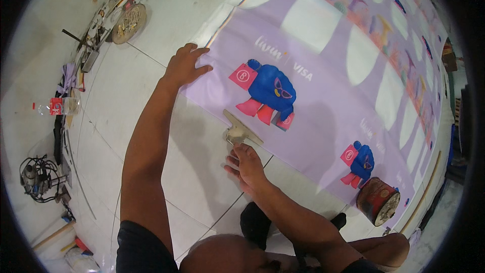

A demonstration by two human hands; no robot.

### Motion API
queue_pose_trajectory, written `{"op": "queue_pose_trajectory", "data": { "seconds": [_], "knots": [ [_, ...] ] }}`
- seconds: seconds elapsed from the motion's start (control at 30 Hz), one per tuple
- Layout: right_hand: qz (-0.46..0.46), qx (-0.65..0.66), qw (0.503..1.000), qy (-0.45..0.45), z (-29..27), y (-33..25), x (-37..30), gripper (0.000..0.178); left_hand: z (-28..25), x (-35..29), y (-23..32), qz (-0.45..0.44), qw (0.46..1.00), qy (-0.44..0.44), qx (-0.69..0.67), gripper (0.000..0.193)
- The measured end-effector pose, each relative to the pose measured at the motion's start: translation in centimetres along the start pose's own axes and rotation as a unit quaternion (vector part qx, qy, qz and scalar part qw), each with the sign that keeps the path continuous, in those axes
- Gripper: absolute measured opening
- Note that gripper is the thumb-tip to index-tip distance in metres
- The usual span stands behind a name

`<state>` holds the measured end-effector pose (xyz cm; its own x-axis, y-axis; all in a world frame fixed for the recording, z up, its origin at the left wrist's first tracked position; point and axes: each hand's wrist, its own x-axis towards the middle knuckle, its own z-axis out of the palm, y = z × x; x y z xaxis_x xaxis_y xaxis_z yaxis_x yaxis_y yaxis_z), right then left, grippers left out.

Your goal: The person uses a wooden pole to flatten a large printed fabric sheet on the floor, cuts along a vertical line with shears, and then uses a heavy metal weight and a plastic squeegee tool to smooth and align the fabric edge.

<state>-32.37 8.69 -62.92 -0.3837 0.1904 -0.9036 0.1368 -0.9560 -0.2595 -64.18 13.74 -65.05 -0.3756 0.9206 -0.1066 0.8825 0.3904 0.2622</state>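
Observation:
A large lilac printed sheet (323,121), with blue cartoon figures and white shapes, lies spread over the tiled floor. My left hand (186,66) rests on its left corner, fingers spread and thumb apart, holding nothing. At the sheet's near edge is a wide scraper (242,127) with a pale, stained blade. My right hand (246,166) pinches its short handle between thumb and index finger; the other fingers are loosely curled. The scraper's long edge lies over the sheet's border. Whether it presses on the sheet, I cannot tell.
A rusty red can (373,199) with pale crust stands on the sheet's near right part. Along the left lie a clear plastic bottle (70,105), a power tool with coiled cord (39,178), a round dish (129,23) of small pieces and assorted hand tools. My feet and leg are close below.

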Motion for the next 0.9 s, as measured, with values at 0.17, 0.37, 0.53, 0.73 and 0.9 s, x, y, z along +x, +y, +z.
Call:
{"op": "queue_pose_trajectory", "data": {
  "seconds": [0.17,0.37,0.53,0.73,0.9],
  "knots": [
    [-0.012,0.121,0.992,0.014,2.4,-0.1,-1.3,0.026,-0.4,0.2,0.0,-0.009,1.000,-0.025,-0.009,0.060],
    [-0.063,0.188,0.980,0.024,2.5,0.8,0.6,0.025,-0.3,0.5,-0.1,-0.002,1.000,-0.019,0.000,0.059],
    [-0.035,0.166,0.985,-0.005,1.1,0.7,1.4,0.023,0.0,0.3,0.0,-0.012,0.999,-0.029,-0.001,0.061],
    [-0.139,0.111,0.984,-0.004,0.1,2.7,2.4,0.023,0.4,0.2,-0.1,0.000,1.000,0.009,0.020,0.062],
    [-0.156,0.098,0.983,0.002,0.3,3.1,2.6,0.023,0.5,0.0,-0.2,-0.004,1.000,0.007,0.012,0.062]
  ]
}}
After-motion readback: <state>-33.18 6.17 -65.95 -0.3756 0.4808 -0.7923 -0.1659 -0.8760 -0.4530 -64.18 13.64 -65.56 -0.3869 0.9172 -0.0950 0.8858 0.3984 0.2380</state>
